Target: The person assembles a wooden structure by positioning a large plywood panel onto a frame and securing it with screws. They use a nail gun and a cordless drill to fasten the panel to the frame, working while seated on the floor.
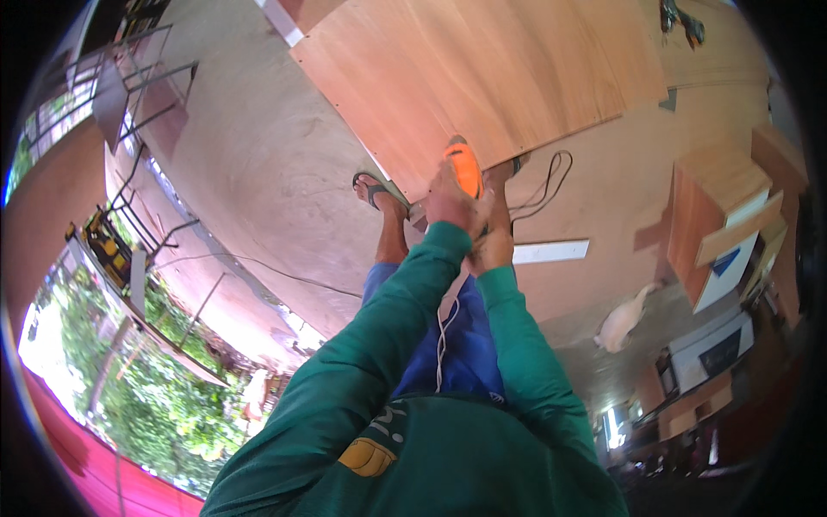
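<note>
washed-out daylight around foliage (185,414) lower left, dim lower right, bent fisheye edges

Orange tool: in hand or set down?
In hand: the left hand and right hand close around the orange tool, at the board. Running: cannot tell.

At about ten o'clock, a metal frame (187,79) with thin dark bars stands on the concrete floor (258,146). Close to nine o'clock is a yellow-and-black thing (107,252), too blurred to name. Green leaves (185,405) show outdoors toward eight o'clock, with a bright pink sheet (103,465) beyond them at the rim. Past three o'clock, a pale animal (620,327) is on the floor, its tail toward one o'clock. Near it, at three o'clock, is a wooden cabinet (702,198). A dark, shiny thing (680,24) lies between one and two o'clock.
</note>
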A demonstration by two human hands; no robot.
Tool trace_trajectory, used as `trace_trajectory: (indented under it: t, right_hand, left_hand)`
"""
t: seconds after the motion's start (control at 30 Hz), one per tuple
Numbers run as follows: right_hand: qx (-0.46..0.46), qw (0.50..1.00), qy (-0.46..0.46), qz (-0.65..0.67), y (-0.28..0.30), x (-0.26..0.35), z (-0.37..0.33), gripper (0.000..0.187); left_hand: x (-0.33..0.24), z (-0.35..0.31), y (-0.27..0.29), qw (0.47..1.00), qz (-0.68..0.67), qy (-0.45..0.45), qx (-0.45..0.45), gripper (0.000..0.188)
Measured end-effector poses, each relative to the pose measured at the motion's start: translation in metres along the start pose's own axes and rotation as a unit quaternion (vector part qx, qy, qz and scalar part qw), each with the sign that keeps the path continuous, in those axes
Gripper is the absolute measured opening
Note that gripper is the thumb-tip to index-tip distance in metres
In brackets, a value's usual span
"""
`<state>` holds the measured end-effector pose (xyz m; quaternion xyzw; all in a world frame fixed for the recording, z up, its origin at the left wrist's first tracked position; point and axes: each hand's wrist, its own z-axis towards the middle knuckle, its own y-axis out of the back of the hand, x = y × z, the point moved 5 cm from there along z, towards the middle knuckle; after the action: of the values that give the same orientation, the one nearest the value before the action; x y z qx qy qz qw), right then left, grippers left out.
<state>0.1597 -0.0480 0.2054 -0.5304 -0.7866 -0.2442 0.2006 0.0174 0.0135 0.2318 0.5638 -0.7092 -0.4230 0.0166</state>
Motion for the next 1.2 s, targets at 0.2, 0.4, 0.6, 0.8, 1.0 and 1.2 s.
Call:
trace_trajectory:
  t: [0.2,0.4,0.6,0.8,1.0,1.2]
  right_hand:
    - [-0.045,0.988,0.046,-0.142,0.004,0.016,-0.002,0.057]
    - [-0.056,0.994,-0.033,-0.093,0.001,0.030,-0.009,0.052]
    - [-0.037,0.974,0.014,-0.225,-0.002,0.055,-0.008,0.049]
    - [-0.030,0.967,0.016,-0.253,-0.003,0.063,-0.008,0.045]
    - [-0.024,0.945,0.003,-0.325,0.000,0.067,-0.002,0.045]
    - [-0.012,0.949,0.012,-0.316,-0.004,0.071,-0.001,0.057]
  left_hand:
    - [0.006,0.001,0.000,0.999,0.008,0.046,0.020,0.093]
    - [0.012,0.005,0.002,0.988,-0.054,0.102,0.103,0.101]
    - [0.012,0.008,0.003,0.991,-0.071,0.088,0.074,0.101]
    - [0.014,0.008,0.003,0.989,-0.080,0.094,0.079,0.101]
    - [0.005,0.014,0.006,0.991,-0.085,0.084,0.057,0.097]
    - [0.012,0.017,0.015,0.986,-0.094,0.120,0.065,0.094]
